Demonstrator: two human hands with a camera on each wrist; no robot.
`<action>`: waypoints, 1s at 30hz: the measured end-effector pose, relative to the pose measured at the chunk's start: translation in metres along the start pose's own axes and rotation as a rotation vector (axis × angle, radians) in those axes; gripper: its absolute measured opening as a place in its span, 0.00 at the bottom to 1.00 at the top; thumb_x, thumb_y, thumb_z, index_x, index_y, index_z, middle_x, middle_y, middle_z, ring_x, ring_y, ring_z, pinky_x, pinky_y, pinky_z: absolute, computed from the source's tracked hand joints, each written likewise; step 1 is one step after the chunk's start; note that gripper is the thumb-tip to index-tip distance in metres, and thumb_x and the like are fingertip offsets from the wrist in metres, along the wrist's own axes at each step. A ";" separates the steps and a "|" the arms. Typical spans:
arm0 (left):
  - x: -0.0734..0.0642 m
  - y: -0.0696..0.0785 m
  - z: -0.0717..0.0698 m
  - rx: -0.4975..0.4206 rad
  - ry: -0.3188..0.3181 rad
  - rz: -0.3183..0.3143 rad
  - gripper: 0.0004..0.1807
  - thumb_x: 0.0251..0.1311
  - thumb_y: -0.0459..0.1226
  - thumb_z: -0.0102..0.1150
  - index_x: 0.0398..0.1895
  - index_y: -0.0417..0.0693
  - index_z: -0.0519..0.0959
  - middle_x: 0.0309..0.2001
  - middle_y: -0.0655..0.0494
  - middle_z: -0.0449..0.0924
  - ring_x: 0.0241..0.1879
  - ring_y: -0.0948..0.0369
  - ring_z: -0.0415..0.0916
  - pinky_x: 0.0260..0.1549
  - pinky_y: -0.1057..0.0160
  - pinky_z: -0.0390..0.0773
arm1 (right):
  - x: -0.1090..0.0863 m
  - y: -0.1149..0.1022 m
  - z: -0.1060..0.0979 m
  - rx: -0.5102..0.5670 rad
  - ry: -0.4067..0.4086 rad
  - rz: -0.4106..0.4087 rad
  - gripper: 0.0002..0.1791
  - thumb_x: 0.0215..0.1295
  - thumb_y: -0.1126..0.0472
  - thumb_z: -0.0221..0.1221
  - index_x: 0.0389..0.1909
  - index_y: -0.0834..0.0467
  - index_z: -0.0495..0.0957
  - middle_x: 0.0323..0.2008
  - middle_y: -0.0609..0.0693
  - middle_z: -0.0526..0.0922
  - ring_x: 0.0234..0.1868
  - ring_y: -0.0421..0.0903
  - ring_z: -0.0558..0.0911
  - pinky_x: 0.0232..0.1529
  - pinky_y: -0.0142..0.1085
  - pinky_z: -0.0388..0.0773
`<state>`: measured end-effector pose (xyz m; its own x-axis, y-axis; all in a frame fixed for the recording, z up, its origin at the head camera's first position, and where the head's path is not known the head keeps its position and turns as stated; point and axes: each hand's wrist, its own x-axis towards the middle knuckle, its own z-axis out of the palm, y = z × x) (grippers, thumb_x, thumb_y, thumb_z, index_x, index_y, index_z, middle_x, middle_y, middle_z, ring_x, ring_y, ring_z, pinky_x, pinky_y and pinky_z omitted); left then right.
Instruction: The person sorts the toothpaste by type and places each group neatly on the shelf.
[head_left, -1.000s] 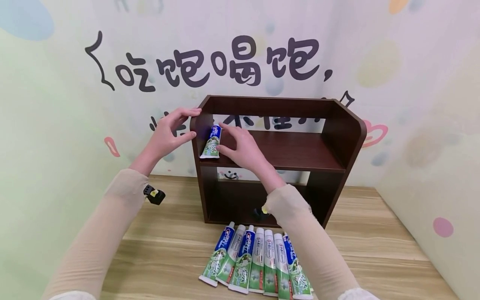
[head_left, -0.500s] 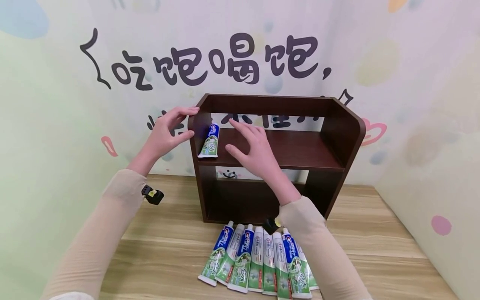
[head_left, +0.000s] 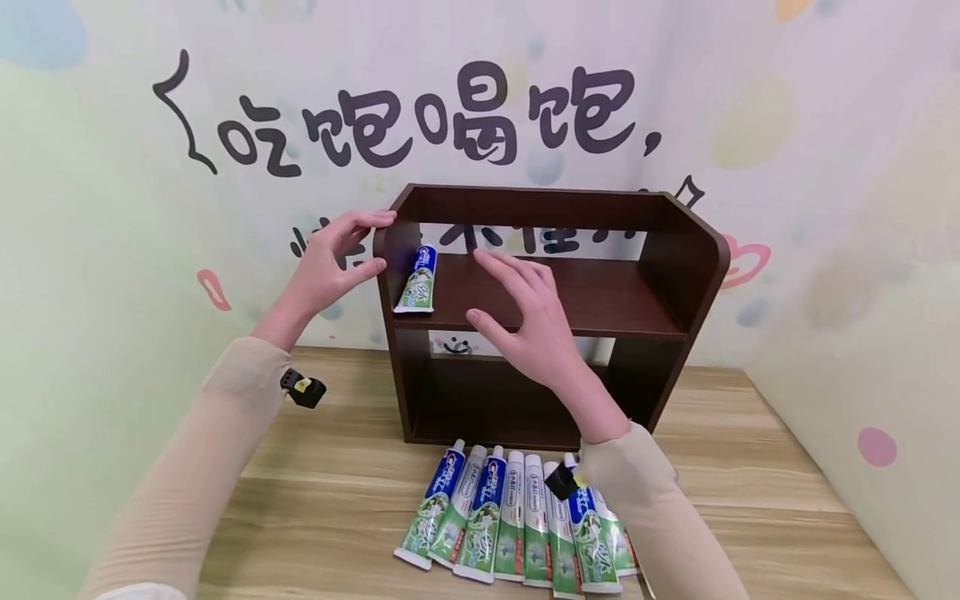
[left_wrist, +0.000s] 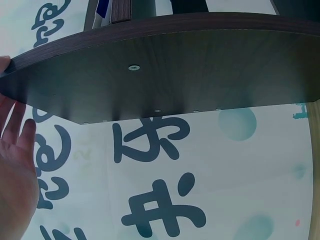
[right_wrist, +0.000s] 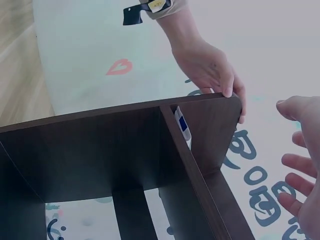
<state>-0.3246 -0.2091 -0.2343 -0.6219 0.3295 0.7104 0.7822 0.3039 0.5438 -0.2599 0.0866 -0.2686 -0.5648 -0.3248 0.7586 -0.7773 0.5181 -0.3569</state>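
Note:
A dark brown two-tier wooden shelf [head_left: 615,292] stands on the table. One blue, white and green toothpaste tube [head_left: 420,279] lies on its upper board, beside the left side panel, cap toward the back. My left hand [head_left: 318,267] holds the upper front corner of that panel. In the right wrist view the left hand [right_wrist: 205,65] has its thumb on the panel edge and fingers round it. With fingers spread and nothing held, my right hand [head_left: 536,321] hovers before the upper tier, right of the tube. Only the tube's end [right_wrist: 184,126] shows past the board in the right wrist view.
Several toothpaste tubes [head_left: 480,529] lie side by side on the wooden table [head_left: 322,500] before the shelf, caps toward it. The right sleeve [head_left: 637,475] partly covers the rightmost ones. A patterned wall [head_left: 300,67] with black lettering rises behind the shelf.
My right hand has let go of the toothpaste tube and drawn away to the right and toward me. The tube stays on the upper board. The left hand keeps its hold on the panel.

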 end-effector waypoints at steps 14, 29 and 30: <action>0.001 0.002 0.001 0.006 -0.007 0.010 0.26 0.56 0.24 0.64 0.60 0.39 0.75 0.65 0.44 0.75 0.67 0.68 0.70 0.70 0.67 0.68 | -0.041 0.005 -0.021 -0.035 0.041 0.031 0.36 0.59 0.55 0.67 0.70 0.48 0.69 0.70 0.48 0.71 0.68 0.50 0.65 0.65 0.52 0.70; 0.000 0.004 0.000 -0.011 -0.009 0.012 0.25 0.56 0.22 0.62 0.60 0.36 0.74 0.65 0.41 0.74 0.66 0.69 0.70 0.69 0.72 0.67 | -0.089 0.024 -0.041 -0.107 0.059 0.110 0.38 0.57 0.58 0.69 0.70 0.47 0.69 0.69 0.49 0.72 0.66 0.50 0.66 0.62 0.50 0.71; 0.000 0.003 0.001 -0.013 -0.009 0.011 0.25 0.56 0.22 0.62 0.60 0.36 0.75 0.65 0.41 0.74 0.66 0.69 0.70 0.68 0.73 0.67 | -0.092 0.025 -0.043 -0.109 0.065 0.112 0.38 0.57 0.59 0.69 0.70 0.47 0.69 0.69 0.50 0.72 0.66 0.51 0.67 0.61 0.49 0.70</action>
<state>-0.3219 -0.2076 -0.2328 -0.6136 0.3408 0.7123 0.7893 0.2889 0.5417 -0.2155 0.1632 -0.3243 -0.6248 -0.2102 0.7520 -0.6735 0.6323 -0.3829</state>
